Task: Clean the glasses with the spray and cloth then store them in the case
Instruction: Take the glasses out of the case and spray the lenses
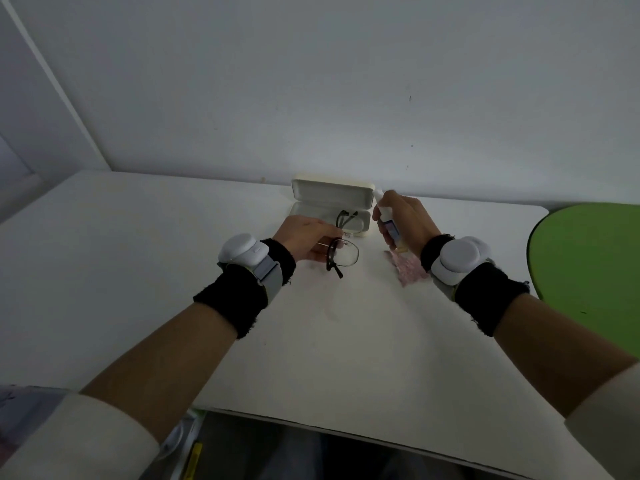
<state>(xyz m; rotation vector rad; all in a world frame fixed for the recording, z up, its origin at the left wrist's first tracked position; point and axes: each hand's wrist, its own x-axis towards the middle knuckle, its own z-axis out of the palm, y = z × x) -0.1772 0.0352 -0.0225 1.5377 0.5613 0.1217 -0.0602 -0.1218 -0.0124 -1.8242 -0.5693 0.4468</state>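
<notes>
A: What's laid out, biggest thing first?

B: A white desk (138, 271) against a pale wall, with a green surface (588, 271) off its right edge. At the far middle of the desk the case (332, 194) stands open, lid up against the wall.

A: And the hands?

B: Both are just near of the case. The left hand (304, 237) pinches the glasses (346, 256) at the frame and holds them just above the desk. One lens shows to the right of its fingers, and a dark temple hangs toward the near side. More dark temple tips show over the case tray, and I can't tell whether they're from the same pair.

A: The right?

B: The right hand (405, 220) is curled round the spray (389, 226). The cloth (407, 271), pink and crumpled, lies on the desk under that wrist.

A: So what does the next move turn on?

B: My guess is spraying comes next. The spray's long axis runs near to far, with the nozzle at the far, upper end. The lens sits left of the spray and a bit nearer, close but not touching. So the nozzle has to face left and down at the lens. I can't make out which way it faces. The cloth is nearer the right hand.
</notes>
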